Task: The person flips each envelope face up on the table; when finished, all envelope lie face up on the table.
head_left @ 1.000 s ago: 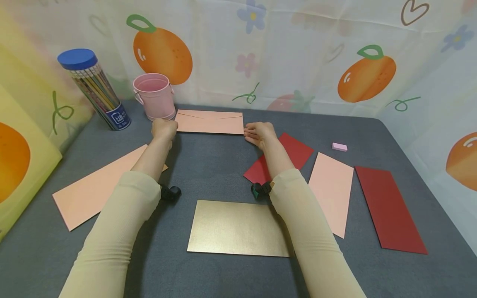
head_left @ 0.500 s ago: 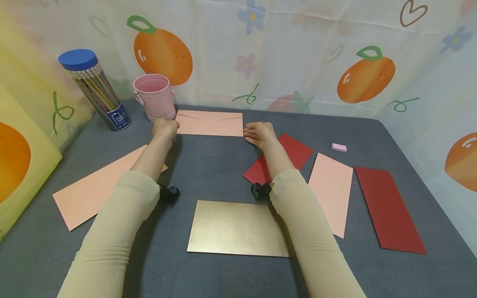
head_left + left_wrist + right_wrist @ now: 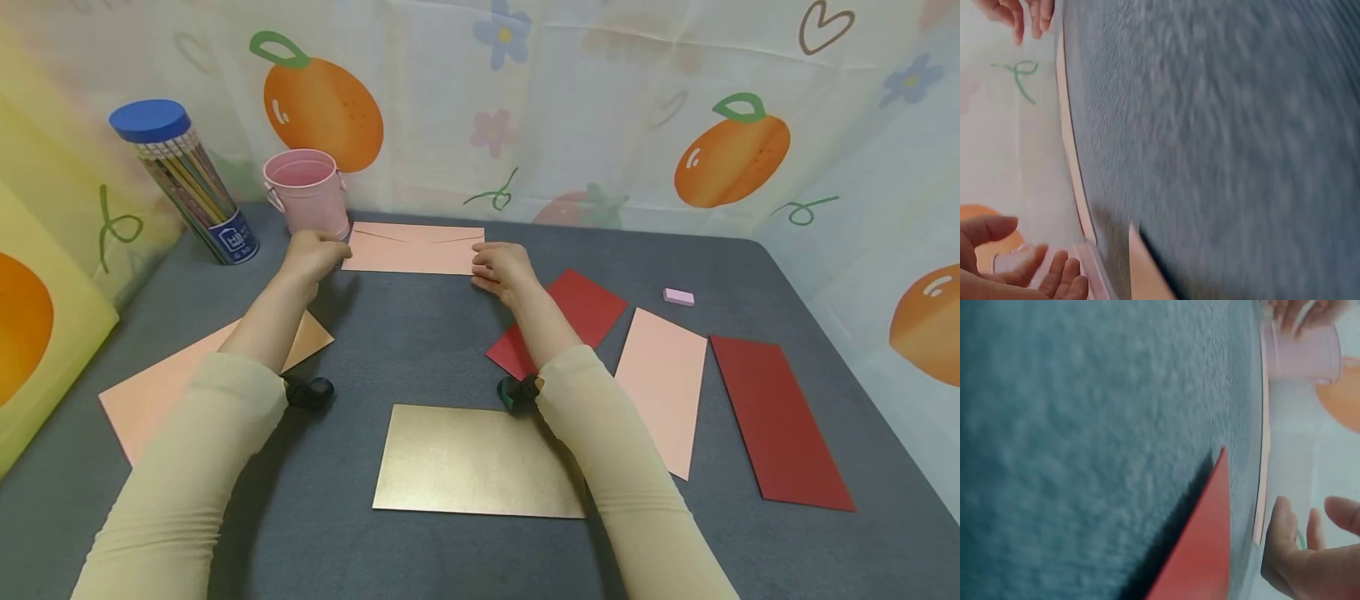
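Nearest to me on the grey bench (image 3: 420, 333) lay a gold envelope (image 3: 478, 461), flat and untouched. To its left was a long pink envelope (image 3: 161, 387), partly under my left forearm, and to the right three more lay side by side – a red envelope (image 3: 576, 312) under my right forearm, a pale pink envelope (image 3: 662, 383), and a dark red envelope (image 3: 780, 421) at the far right.

Further away, both my arms reached to the peach envelope (image 3: 414, 248), which lay near the back edge of the bench with its flap side up. My left hand (image 3: 315, 252) was at its left short end, the fingers curled at the edge; I judged it a light pinch, though the blurred left wrist view only showed curled fingertips (image 3: 1063, 275) beside the paper. My right hand (image 3: 501, 265) was at the right short end with loosely bent fingers touching the edge; whether they really gripped it, I could not tell.

To do this step well, I thought both ends should come up together and level, with little pressure, so the paper would not crease – and the left end should stay away from the pink bucket (image 3: 306, 192) just beside it.

Behind the bucket's left side stood a pencil tube (image 3: 183, 187) with a blue lid. A small pink eraser (image 3: 678, 297) lay well apart on the right.
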`<state>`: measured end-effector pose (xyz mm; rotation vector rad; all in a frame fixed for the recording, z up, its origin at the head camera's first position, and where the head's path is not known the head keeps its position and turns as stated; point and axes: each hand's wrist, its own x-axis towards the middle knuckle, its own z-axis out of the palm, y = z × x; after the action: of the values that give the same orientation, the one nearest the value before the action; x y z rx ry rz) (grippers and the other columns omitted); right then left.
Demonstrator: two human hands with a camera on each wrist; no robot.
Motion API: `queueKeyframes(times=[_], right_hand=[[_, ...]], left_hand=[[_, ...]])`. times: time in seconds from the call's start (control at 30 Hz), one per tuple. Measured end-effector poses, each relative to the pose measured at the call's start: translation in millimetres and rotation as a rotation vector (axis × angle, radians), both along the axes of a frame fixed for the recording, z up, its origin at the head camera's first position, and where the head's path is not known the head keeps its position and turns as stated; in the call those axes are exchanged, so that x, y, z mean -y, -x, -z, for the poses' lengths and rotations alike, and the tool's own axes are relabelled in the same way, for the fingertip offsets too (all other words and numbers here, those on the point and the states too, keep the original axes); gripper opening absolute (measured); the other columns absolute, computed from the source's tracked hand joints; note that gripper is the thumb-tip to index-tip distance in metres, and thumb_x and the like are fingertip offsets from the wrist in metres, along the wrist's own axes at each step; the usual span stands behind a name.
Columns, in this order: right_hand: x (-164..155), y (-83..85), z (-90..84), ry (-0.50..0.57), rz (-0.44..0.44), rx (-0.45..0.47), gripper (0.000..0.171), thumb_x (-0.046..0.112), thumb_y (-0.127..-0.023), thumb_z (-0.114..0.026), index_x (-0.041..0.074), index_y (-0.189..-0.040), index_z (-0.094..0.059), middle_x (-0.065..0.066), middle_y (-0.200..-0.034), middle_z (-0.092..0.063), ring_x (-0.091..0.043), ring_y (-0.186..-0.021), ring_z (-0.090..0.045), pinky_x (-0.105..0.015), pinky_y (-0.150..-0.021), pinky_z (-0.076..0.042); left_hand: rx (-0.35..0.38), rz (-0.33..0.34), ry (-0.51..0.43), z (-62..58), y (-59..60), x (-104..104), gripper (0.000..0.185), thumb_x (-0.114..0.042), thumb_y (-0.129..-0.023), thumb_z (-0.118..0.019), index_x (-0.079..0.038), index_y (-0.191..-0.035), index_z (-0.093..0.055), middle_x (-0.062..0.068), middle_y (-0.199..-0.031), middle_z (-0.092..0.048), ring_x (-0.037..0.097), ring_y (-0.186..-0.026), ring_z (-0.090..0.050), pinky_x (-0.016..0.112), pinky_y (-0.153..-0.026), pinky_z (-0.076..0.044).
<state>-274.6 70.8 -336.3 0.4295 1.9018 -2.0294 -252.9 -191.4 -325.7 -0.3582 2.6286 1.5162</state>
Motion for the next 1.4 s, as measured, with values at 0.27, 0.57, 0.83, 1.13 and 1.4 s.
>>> queueKeyframes(times=[0.27,0.57,0.83,1.13,1.4], right_hand=[[19.5,-11.2,-1.7,-0.052,-0.217,-0.016,0.040,0.002,-0.095,-0.058,0.000,-0.135,-0.057,-0.002,-0.105,-0.055,-0.015,-0.084,-0.057,-0.038,-0.104,-0.052],[45.9,-27.7,-2.8,-0.182,-0.461,-0.050,0.039,0.006,-0.095,-0.061,0.002,-0.134,-0.058,-0.011,-0.126,-0.060,-0.018,-0.087,-0.061,-0.035,-0.094,-0.057],[72.2,-43.2,-4.7,-0.251,-0.657,-0.077,0.041,0.008,-0.096,-0.061,0.000,-0.136,-0.056,-0.013,-0.122,-0.062,-0.018,-0.093,-0.061,-0.034,-0.094,-0.058],[98.2,-53.8,-6.6,-0.224,-0.708,-0.087,0.043,0.009,-0.094,-0.063,-0.003,-0.135,-0.056,-0.016,-0.132,-0.062,-0.018,-0.091,-0.063,-0.034,-0.092,-0.059],[119.0,-57.4,-3.6,-0.179,-0.711,-0.036,0.043,0.008,-0.094,-0.063,-0.004,-0.135,-0.056,-0.017,-0.135,-0.062,-0.019,-0.090,-0.062,-0.042,-0.100,-0.056]], left_hand=[[0.033,0.263,0.182,-10.6,-5.1,32.4,0.057,-0.014,-0.093,-0.058,0.010,-0.142,-0.041,0.034,-0.143,-0.044,0.045,-0.132,-0.042,0.060,-0.116,-0.035],[0.222,0.416,0.179,-7.0,-12.2,75.5,0.066,-0.020,-0.098,-0.059,0.004,-0.151,-0.029,0.032,-0.154,-0.032,0.047,-0.142,-0.031,0.062,-0.120,-0.025],[0.247,0.424,0.169,-1.3,-21.2,101.8,0.071,-0.026,-0.095,-0.065,0.005,-0.150,-0.032,0.031,-0.153,-0.035,0.037,-0.132,-0.046,0.059,-0.118,-0.031],[0.283,0.477,0.221,5.4,-24.1,111.5,0.076,-0.029,-0.091,-0.071,0.005,-0.148,-0.035,0.030,-0.152,-0.037,0.034,-0.132,-0.047,0.059,-0.115,-0.036],[0.220,0.530,0.317,11.0,-25.6,110.9,0.073,-0.019,-0.084,-0.077,0.011,-0.139,-0.039,0.035,-0.138,-0.038,0.047,-0.127,-0.037,0.059,-0.108,-0.035]])
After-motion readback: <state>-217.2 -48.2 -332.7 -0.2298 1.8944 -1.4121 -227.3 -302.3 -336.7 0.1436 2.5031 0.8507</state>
